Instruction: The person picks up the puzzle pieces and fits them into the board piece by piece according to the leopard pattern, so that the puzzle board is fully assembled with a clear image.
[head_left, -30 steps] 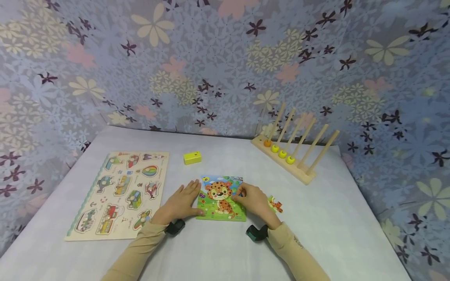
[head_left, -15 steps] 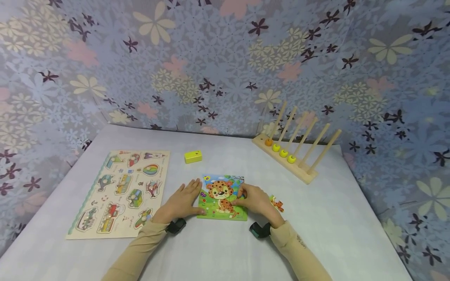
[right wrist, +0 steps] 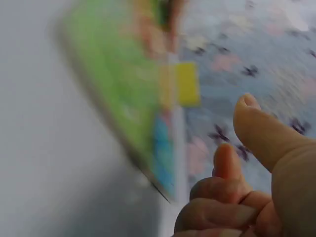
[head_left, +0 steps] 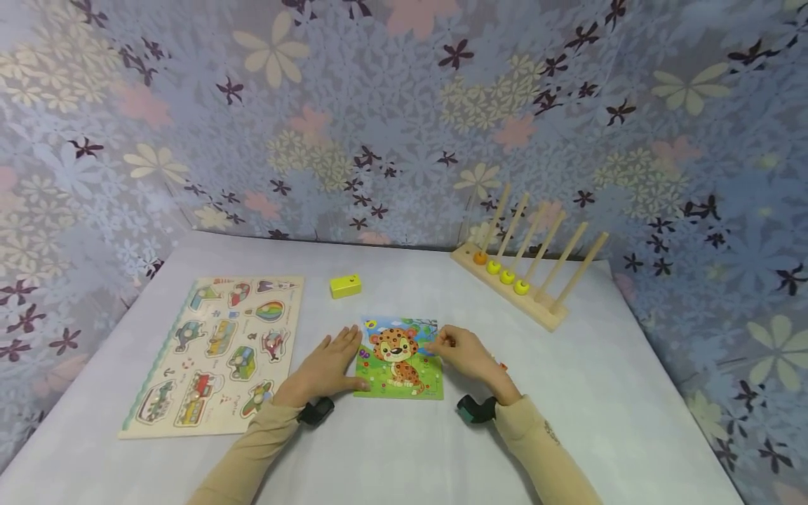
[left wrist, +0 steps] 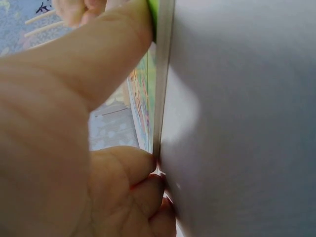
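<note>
A square leopard jigsaw puzzle (head_left: 398, 384) lies flat on the table, its picture showing a spotted cub on green grass. My left hand (head_left: 325, 366) rests at its left side, thumb on the near left corner and straight fingers along the left edge. In the left wrist view, the thumb (left wrist: 108, 44) lies over the board's edge. My right hand (head_left: 468, 356) is just off the puzzle's right edge, holding nothing. Its thumb (right wrist: 266, 131) and forefinger stand apart in the right wrist view. Behind this hand, a loose puzzle piece (head_left: 503, 366) is mostly hidden.
To the left lies a wooden peg board (head_left: 208, 351) with vehicle pictures. A yellow block (head_left: 345, 286) sits beyond the puzzle. At the back right stands a wooden rack (head_left: 511, 287) of upright rods with several beads. A flowered cloth (head_left: 404, 126) hangs behind the table.
My right hand has lifted off the puzzle and shifted right, its thumb and forefinger parting. It now covers most of the loose piece. The left hand has stayed in place.
</note>
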`<control>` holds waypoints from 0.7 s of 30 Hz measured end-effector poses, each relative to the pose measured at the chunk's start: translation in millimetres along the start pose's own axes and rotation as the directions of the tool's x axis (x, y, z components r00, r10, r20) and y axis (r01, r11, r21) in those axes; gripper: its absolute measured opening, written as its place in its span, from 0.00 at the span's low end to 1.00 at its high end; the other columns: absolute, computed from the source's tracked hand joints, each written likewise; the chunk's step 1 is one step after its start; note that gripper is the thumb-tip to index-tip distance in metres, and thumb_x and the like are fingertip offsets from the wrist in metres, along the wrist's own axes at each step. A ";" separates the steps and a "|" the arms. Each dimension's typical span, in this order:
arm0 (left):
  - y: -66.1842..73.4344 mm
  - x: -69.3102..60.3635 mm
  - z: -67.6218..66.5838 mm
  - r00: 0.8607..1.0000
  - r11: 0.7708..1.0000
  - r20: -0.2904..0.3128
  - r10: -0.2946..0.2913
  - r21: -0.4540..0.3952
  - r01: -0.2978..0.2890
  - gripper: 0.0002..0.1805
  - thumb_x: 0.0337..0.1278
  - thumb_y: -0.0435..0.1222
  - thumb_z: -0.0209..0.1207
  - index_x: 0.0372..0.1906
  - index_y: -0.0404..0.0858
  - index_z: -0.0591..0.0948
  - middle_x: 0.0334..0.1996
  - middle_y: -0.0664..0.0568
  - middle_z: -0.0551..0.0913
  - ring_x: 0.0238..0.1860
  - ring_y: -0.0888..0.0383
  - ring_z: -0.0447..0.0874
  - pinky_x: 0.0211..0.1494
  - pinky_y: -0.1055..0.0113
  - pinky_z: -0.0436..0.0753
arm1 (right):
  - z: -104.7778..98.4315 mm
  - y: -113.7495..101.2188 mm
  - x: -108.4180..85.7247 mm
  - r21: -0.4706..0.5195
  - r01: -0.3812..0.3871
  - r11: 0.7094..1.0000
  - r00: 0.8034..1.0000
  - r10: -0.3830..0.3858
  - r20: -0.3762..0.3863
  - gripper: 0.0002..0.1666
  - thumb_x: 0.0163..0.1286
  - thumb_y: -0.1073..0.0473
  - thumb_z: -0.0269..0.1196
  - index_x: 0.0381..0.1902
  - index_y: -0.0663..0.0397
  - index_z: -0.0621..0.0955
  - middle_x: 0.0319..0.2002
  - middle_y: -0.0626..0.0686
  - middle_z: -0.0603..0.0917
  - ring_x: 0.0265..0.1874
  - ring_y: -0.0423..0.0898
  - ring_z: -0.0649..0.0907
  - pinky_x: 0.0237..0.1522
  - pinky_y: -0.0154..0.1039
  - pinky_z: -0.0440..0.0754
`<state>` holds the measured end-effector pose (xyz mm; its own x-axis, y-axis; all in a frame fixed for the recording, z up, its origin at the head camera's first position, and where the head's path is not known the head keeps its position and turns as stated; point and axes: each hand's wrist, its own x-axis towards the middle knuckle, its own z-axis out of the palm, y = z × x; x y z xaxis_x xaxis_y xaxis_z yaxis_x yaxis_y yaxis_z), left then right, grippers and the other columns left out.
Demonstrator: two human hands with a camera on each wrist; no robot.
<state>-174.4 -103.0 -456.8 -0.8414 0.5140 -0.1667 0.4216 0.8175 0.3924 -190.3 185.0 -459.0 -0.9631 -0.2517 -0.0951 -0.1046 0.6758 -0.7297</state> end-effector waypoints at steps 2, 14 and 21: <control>0.1 -0.4 2.8 1.000 1.000 0.001 -0.004 0.008 0.004 0.53 0.54 0.55 0.64 0.73 0.27 0.54 0.76 0.36 0.52 0.77 0.40 0.48 0.78 0.43 0.52 | -12.3 5.9 -4.0 0.045 -0.001 0.999 1.000 0.002 -0.016 0.13 0.68 0.50 0.63 0.33 0.54 0.78 0.25 0.48 0.75 0.23 0.42 0.71 0.25 0.33 0.68; 0.5 -0.6 2.7 1.000 1.000 -0.009 -0.005 0.011 0.005 0.53 0.54 0.54 0.64 0.73 0.27 0.55 0.76 0.36 0.52 0.77 0.40 0.48 0.78 0.43 0.52 | -65.7 66.7 -39.9 0.068 -0.114 0.991 0.989 0.120 -0.090 0.22 0.71 0.49 0.60 0.52 0.61 0.78 0.41 0.58 0.84 0.29 0.40 0.81 0.28 0.33 0.80; 0.9 -0.4 2.8 1.000 1.000 -0.014 0.001 0.014 -0.001 0.53 0.53 0.55 0.64 0.73 0.27 0.55 0.75 0.36 0.53 0.77 0.40 0.49 0.78 0.43 0.53 | -64.5 74.3 -52.2 0.132 -0.025 0.991 0.997 0.035 -0.074 0.31 0.64 0.57 0.68 0.62 0.63 0.73 0.48 0.62 0.81 0.36 0.38 0.78 0.32 0.30 0.80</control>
<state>-172.7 -101.7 -458.9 -0.8456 0.5113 -0.1531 0.4273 0.8205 0.3798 -163.8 293.0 -464.6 -0.9820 -0.1756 -0.0701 -0.0468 0.5847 -0.8099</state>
